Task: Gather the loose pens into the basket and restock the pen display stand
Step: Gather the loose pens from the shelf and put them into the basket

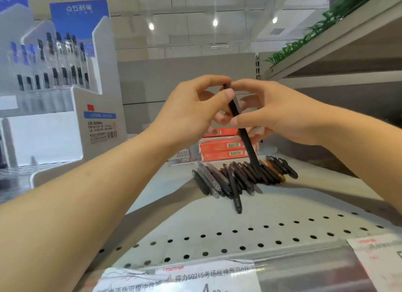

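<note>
Hands, left hand and right hand, pinch one black pen above loose pens.

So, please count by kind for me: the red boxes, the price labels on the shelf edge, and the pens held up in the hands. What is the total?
Red boxes: 3
Price labels: 2
Pen pinched by left hand and right hand: 1
Total: 6
The pile of loose pens overlaps too much to count.
</note>
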Action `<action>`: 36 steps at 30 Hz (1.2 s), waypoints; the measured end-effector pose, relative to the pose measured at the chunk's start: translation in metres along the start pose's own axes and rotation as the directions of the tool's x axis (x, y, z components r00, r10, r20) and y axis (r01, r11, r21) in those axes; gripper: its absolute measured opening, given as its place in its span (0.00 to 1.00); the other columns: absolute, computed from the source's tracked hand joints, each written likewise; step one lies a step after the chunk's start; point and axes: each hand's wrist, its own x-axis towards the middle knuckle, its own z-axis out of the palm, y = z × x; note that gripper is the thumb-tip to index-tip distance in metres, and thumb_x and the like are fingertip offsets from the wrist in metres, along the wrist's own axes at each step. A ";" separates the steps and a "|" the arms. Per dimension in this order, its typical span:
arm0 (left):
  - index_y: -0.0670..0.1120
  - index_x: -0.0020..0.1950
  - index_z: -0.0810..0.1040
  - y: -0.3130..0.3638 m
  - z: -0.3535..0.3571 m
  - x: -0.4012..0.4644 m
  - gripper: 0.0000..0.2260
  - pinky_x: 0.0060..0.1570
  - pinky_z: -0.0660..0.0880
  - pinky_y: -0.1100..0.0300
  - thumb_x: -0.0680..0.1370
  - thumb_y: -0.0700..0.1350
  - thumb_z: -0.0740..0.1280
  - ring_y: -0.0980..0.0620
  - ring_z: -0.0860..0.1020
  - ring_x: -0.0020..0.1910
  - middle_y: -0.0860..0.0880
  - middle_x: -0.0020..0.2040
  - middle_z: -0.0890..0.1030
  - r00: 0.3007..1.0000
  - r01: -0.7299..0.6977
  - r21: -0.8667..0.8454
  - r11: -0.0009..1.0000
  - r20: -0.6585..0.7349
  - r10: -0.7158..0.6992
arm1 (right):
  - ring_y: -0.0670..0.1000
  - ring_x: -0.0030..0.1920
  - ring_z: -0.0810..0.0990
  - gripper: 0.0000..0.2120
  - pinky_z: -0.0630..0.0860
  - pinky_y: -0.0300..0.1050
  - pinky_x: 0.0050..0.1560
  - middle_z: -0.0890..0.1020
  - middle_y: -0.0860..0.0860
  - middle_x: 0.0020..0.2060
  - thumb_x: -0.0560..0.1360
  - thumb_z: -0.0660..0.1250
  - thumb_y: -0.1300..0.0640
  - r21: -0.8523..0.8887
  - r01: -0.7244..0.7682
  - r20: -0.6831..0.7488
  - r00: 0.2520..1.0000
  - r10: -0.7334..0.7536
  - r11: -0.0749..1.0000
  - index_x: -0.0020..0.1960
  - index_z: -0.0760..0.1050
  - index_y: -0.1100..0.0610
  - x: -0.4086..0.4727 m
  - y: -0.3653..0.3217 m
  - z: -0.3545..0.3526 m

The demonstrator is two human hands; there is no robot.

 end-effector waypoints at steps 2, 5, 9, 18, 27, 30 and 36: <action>0.58 0.65 0.78 -0.004 0.004 0.000 0.13 0.44 0.82 0.51 0.81 0.50 0.65 0.53 0.83 0.42 0.53 0.44 0.84 0.998 -0.013 0.109 0.994 -0.059 0.020 | 0.54 0.41 0.86 0.31 0.81 0.41 0.37 0.82 0.59 0.52 0.74 0.76 0.61 -0.082 0.008 -0.047 0.999 -0.012 0.997 0.69 0.72 0.37 -0.006 0.001 -0.005; 0.56 0.64 0.79 -0.014 0.011 -0.001 0.15 0.50 0.76 0.55 0.78 0.51 0.64 0.53 0.78 0.46 0.57 0.45 0.79 0.992 -0.118 0.615 0.780 0.036 0.121 | 0.59 0.44 0.86 0.32 0.84 0.48 0.38 0.83 0.59 0.52 0.73 0.75 0.64 -0.137 0.000 -0.098 0.995 -0.014 0.991 0.68 0.73 0.36 -0.012 0.006 -0.011; 0.56 0.60 0.81 -0.030 0.036 -0.010 0.14 0.43 0.75 0.57 0.77 0.55 0.63 0.50 0.79 0.46 0.54 0.42 0.79 0.914 -0.118 0.702 0.703 0.353 -0.199 | 0.55 0.40 0.87 0.27 0.84 0.47 0.34 0.81 0.54 0.52 0.72 0.76 0.63 -0.244 -0.047 -0.065 0.997 0.032 0.969 0.62 0.74 0.38 -0.018 0.012 -0.009; 0.53 0.54 0.82 -0.039 0.050 -0.012 0.12 0.39 0.72 0.61 0.77 0.52 0.62 0.51 0.77 0.45 0.51 0.47 0.80 0.845 -0.050 0.728 0.684 0.396 -0.360 | 0.56 0.41 0.87 0.21 0.86 0.50 0.38 0.82 0.57 0.53 0.74 0.74 0.66 -0.181 -0.069 -0.034 0.997 0.063 0.981 0.57 0.75 0.45 -0.019 0.013 -0.012; 0.55 0.49 0.79 -0.032 0.045 -0.007 0.04 0.28 0.70 0.66 0.76 0.51 0.68 0.61 0.77 0.34 0.56 0.38 0.81 0.867 0.198 0.565 0.801 0.281 -0.412 | 0.59 0.46 0.87 0.17 0.84 0.45 0.37 0.77 0.57 0.60 0.78 0.72 0.61 -0.119 -0.082 -0.017 0.997 0.080 0.990 0.59 0.78 0.41 -0.019 0.013 -0.012; 0.56 0.50 0.81 -0.023 0.031 -0.009 0.05 0.23 0.70 0.69 0.75 0.51 0.69 0.60 0.79 0.28 0.56 0.32 0.82 0.886 0.318 0.373 0.872 0.210 -0.413 | 0.59 0.44 0.87 0.19 0.84 0.45 0.38 0.76 0.55 0.61 0.77 0.73 0.61 -0.128 -0.069 -0.012 0.998 0.068 0.989 0.61 0.78 0.40 -0.019 0.015 -0.013; 0.56 0.51 0.80 -0.001 0.016 -0.010 0.06 0.25 0.73 0.68 0.76 0.45 0.70 0.56 0.83 0.32 0.52 0.40 0.85 0.961 0.274 -0.009 0.962 0.054 -0.273 | 0.56 0.46 0.88 0.28 0.85 0.50 0.44 0.77 0.54 0.61 0.75 0.74 0.61 -0.103 -0.038 0.048 0.998 0.043 0.994 0.66 0.74 0.35 -0.022 0.014 -0.019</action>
